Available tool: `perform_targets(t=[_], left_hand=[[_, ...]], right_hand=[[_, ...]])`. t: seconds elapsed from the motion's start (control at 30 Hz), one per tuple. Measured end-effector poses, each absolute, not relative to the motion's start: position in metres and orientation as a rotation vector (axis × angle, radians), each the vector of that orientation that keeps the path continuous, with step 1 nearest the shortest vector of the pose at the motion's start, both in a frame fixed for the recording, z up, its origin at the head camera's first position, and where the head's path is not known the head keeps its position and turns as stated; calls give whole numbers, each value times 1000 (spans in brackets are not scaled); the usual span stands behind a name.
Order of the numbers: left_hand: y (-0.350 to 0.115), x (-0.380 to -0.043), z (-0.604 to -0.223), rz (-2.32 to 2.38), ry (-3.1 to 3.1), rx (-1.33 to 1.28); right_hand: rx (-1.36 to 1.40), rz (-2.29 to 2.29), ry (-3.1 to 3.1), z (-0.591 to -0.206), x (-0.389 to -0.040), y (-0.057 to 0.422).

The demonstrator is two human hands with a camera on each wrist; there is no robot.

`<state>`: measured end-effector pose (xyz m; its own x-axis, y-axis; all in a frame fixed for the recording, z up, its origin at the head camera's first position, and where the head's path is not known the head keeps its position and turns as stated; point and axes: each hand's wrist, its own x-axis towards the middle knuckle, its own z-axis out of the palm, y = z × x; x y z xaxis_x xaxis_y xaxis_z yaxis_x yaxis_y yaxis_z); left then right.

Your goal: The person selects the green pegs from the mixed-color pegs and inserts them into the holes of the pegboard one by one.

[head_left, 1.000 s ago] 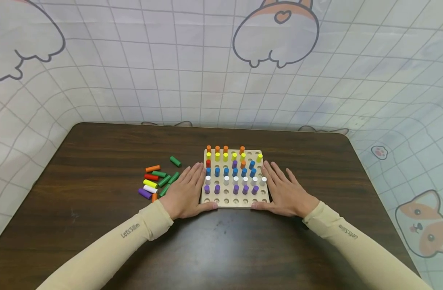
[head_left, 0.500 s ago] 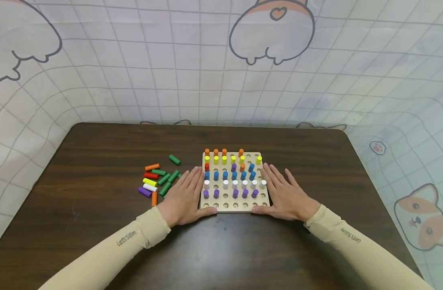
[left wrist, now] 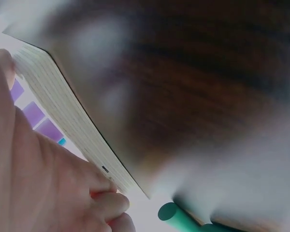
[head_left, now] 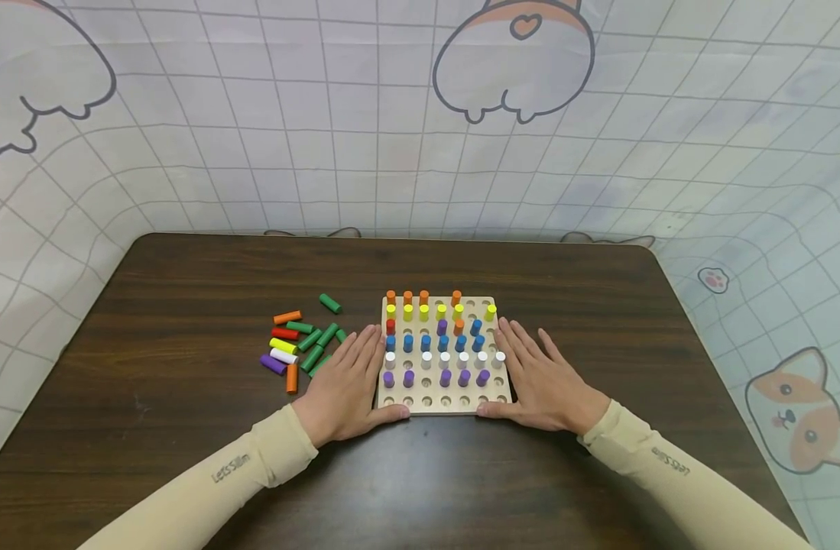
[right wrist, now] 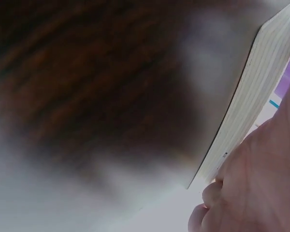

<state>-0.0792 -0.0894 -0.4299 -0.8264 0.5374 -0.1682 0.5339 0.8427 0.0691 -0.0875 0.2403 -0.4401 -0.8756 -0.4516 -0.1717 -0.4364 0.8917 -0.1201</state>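
Note:
A pale wooden pegboard (head_left: pixel 426 401) lies on the table between both hands. Upright pegs in orange, yellow, red, blue, white and purple stand in rows of its holes; the front row of holes has no pegs. Along the board's left side lies my left hand (head_left: pixel 344 389), fingers straight, thumb at the front edge. My right hand (head_left: pixel 546 382) mirrors it on the right side, with its thumb also at the front edge. Both wrist views show the board's layered side edge (left wrist: pixel 72 108) close by the palm, with purple pegs (left wrist: pixel 34 113) beyond it.
Left of the left hand, loose pegs are scattered: several green pegs (head_left: pixel 310 340), orange pegs (head_left: pixel 292 378), a red peg (head_left: pixel 285 334), a yellow peg (head_left: pixel 283 346), a white peg (head_left: pixel 283 357) and a purple peg (head_left: pixel 273 364). A patterned cloth (head_left: pixel 323 153) hangs behind the dark table (head_left: pixel 420 496).
The pegboard and both hands have slid a little toward the person. More of the loose green and orange pegs shows beside the left hand.

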Motion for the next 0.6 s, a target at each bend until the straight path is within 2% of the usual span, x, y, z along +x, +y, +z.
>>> perform_targets(t=[0.6], left_hand=[[-108, -100, -414, 285, 2547, 829]], right_hand=[[-657, -233, 2811, -435, -86, 244]])
